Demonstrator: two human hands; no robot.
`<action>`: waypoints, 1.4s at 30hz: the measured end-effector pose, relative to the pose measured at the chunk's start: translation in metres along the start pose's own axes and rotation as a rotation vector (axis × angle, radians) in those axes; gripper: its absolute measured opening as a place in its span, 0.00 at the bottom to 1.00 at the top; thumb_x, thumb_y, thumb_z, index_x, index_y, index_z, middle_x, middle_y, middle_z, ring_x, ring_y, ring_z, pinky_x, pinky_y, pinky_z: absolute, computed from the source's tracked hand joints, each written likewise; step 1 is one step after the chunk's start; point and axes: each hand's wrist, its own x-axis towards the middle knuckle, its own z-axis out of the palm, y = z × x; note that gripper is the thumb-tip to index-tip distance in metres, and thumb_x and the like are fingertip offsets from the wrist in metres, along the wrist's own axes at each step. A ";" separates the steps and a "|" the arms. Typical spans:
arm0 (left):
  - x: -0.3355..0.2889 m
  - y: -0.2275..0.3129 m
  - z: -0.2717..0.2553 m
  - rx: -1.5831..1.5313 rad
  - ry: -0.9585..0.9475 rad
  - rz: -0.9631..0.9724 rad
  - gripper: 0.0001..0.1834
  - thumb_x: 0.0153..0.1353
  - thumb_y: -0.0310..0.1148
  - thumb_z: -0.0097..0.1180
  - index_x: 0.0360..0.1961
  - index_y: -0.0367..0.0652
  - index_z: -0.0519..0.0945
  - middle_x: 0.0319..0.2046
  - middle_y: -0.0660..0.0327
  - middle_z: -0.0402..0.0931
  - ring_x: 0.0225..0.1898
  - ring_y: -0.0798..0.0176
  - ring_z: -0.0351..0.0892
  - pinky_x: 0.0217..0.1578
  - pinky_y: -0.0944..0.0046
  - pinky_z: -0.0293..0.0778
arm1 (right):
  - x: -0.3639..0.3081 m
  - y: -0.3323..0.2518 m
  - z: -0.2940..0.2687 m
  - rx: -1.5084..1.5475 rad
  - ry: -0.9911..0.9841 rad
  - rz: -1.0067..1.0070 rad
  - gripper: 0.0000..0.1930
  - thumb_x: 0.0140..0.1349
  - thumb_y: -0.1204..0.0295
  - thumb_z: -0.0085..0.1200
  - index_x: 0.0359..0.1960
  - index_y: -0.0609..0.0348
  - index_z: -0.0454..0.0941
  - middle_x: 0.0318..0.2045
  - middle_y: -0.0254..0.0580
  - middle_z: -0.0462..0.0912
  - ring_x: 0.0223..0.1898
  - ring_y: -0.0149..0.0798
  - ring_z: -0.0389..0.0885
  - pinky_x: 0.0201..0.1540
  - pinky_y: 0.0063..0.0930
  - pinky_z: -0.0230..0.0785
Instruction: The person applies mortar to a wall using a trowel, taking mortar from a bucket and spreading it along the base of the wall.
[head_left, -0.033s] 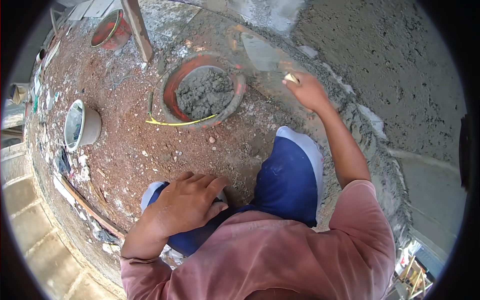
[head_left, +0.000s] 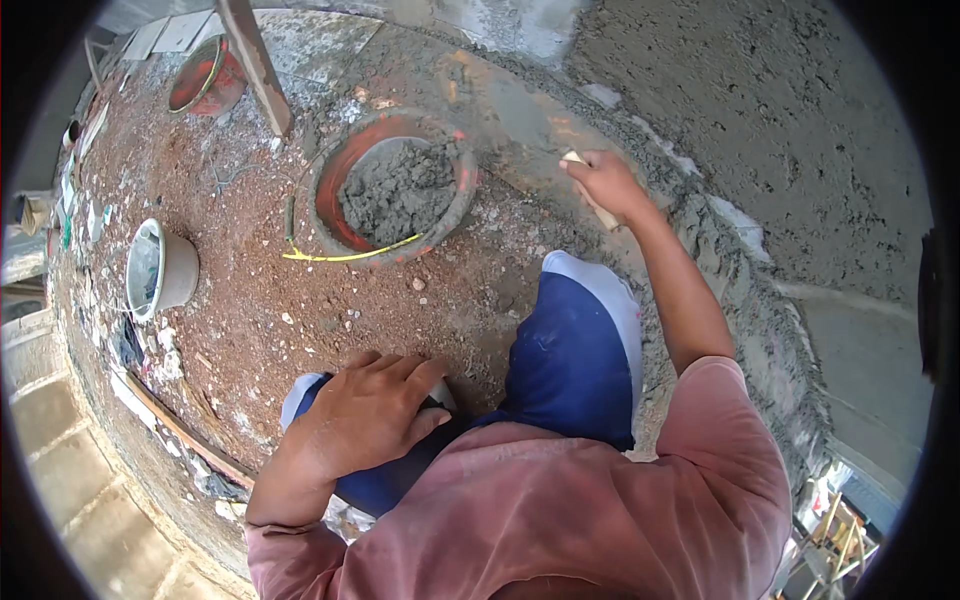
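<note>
My right hand [head_left: 607,183] is closed round the pale wooden handle [head_left: 604,214] of a tool. It is held low over the wet grey mortar strip [head_left: 510,105] at the foot of the wall; the tool's working end cannot be made out. My left hand [head_left: 372,412] lies loosely over my left knee, fingers stretched and a little apart, holding nothing that I can see. A grey object [head_left: 439,396] shows partly beside its thumb. In front of me stands a reddish-orange bucket [head_left: 338,180] with a mortar-smeared rim, holding lumpy grey mortar [head_left: 400,190].
A yellow-and-dark bucket handle [head_left: 350,257] hangs by the mortar bucket. A white pail [head_left: 178,270] and another red bucket [head_left: 218,85] stand on rubble-strewn soil. A wooden post [head_left: 255,65] rises near the back. Rough plastered wall [head_left: 760,130] lies right; a plank [head_left: 185,435] left.
My right hand has turned and shifted slightly left, so more of the wooden handle's length shows. The whole view has moved a little; my left hand stays on the knee.
</note>
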 end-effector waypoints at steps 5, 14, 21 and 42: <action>0.026 0.006 0.001 0.010 -0.033 0.058 0.26 0.63 0.39 0.68 0.59 0.42 0.77 0.50 0.48 0.84 0.52 0.40 0.83 0.55 0.46 0.76 | -0.005 0.131 0.062 1.044 -0.192 0.537 0.16 0.69 0.59 0.63 0.43 0.59 0.78 0.27 0.36 0.79 0.21 0.32 0.78 0.20 0.30 0.72; 0.047 0.003 0.012 -0.016 -0.164 -0.116 0.24 0.64 0.41 0.66 0.58 0.42 0.78 0.49 0.47 0.85 0.50 0.40 0.85 0.53 0.45 0.78 | -0.151 0.315 0.032 1.375 0.513 0.736 0.14 0.70 0.59 0.62 0.41 0.57 0.78 0.27 0.40 0.79 0.20 0.35 0.77 0.21 0.33 0.72; 0.063 0.001 0.014 -0.049 -0.225 -0.204 0.24 0.65 0.41 0.66 0.58 0.40 0.78 0.50 0.46 0.85 0.52 0.39 0.85 0.53 0.45 0.79 | -0.157 0.208 0.064 1.236 -0.059 0.602 0.17 0.67 0.61 0.65 0.46 0.62 0.79 0.28 0.42 0.81 0.20 0.35 0.78 0.20 0.32 0.71; 0.076 -0.002 0.018 -0.093 -0.208 -0.173 0.24 0.63 0.38 0.68 0.58 0.39 0.79 0.50 0.46 0.85 0.51 0.40 0.85 0.52 0.46 0.80 | -0.199 0.401 -0.040 -0.177 0.176 0.505 0.23 0.65 0.53 0.64 0.50 0.60 0.84 0.43 0.60 0.88 0.45 0.61 0.86 0.50 0.50 0.77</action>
